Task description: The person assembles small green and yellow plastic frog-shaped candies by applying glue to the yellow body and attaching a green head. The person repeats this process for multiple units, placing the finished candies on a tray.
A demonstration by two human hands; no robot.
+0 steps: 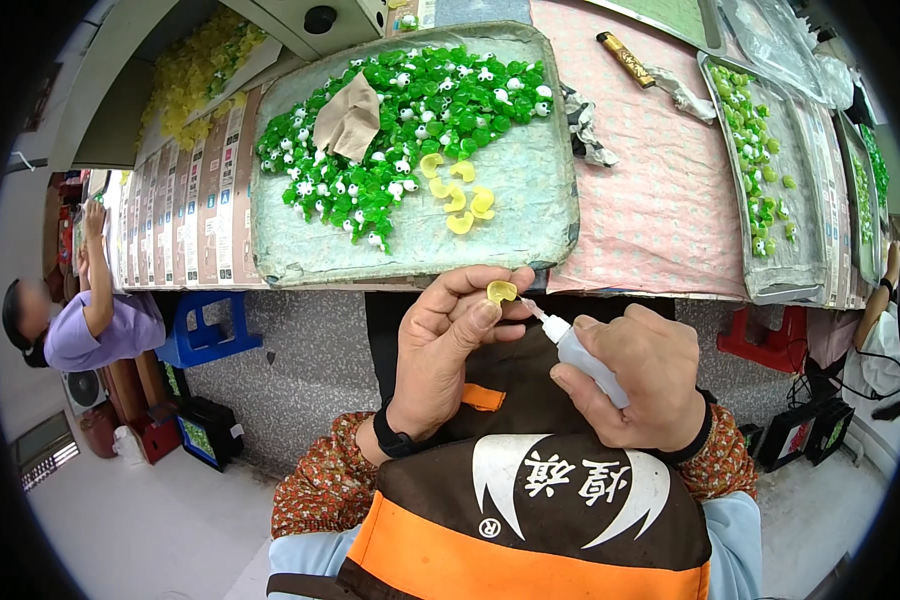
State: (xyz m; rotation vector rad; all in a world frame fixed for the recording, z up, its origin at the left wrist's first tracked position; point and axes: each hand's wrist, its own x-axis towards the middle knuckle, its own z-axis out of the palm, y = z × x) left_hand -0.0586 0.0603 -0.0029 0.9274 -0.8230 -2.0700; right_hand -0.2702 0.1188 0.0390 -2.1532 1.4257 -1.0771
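Between the thumb and fingers of my left hand is a small curved yellow plastic piece. My right hand grips a white squeeze bottle with a thin nozzle, its tip pointing at the yellow piece; whether they touch I cannot tell. Both hands are just in front of the table's near edge. Beyond them lies a cloth-lined tray heaped with small green and white pieces. Several loose yellow pieces lie toward its right side, and a beige scrap rests on the heap.
Right of the tray, a brown-and-gold tube and crumpled dark scraps lie on pink cloth. A metal tray with green pieces stands further right. Yellow pieces fill a bin at back left. A co-worker in purple sits left, near a blue stool.
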